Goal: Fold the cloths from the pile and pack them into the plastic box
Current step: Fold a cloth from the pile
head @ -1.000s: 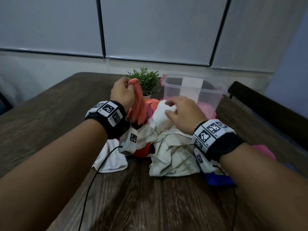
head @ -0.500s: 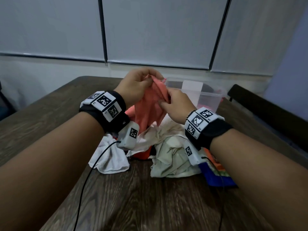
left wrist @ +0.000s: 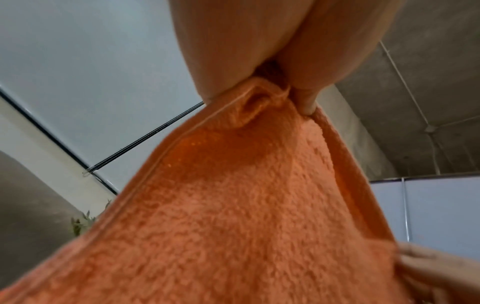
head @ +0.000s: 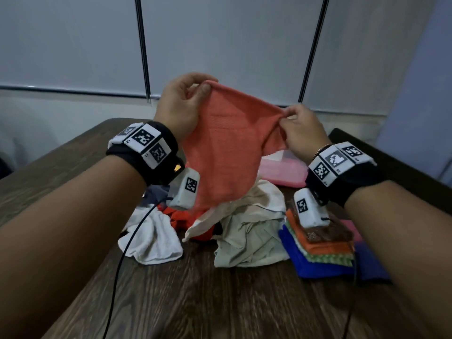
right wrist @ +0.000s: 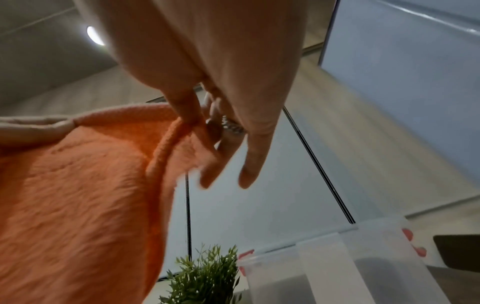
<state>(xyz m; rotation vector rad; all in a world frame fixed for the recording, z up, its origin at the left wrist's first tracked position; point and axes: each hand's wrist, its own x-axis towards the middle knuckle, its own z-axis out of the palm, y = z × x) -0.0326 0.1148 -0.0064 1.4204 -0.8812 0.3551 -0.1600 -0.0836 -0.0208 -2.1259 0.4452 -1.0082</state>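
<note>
You are holding an orange cloth (head: 227, 148) up in the air above the wooden table (head: 220, 302), spreading it between both hands. Your left hand (head: 178, 104) is pinching one top corner between thumb and fingers; the left wrist view is showing the hem bunched right at that pinch. Your right hand (head: 299, 129) is pinching the opposite top edge with thumb and forefinger, while the other fingers (right wrist: 249, 160) are hanging loose and straight.

The cloth is sagging between your grips and hanging down in front of the pile of unfolded cloths (head: 247, 231), which is lying crumpled on the table below. It looks like soft, fluffy terry: light, limp, unlikely to slip, with nothing fragile about it. It will probably droop wherever you are not supporting it, so the stitched hem at the two top corners is likely the best place to be holding, keeping the upper edge taut.

A stack of folded cloths (head: 320, 248) is sitting on the table under your right wrist. The plastic box (right wrist: 345, 265) is standing beyond the pile, towards the right, with a small green plant (right wrist: 205, 275) just beside it. The head view is showing something pink low down where the box is standing.
</note>
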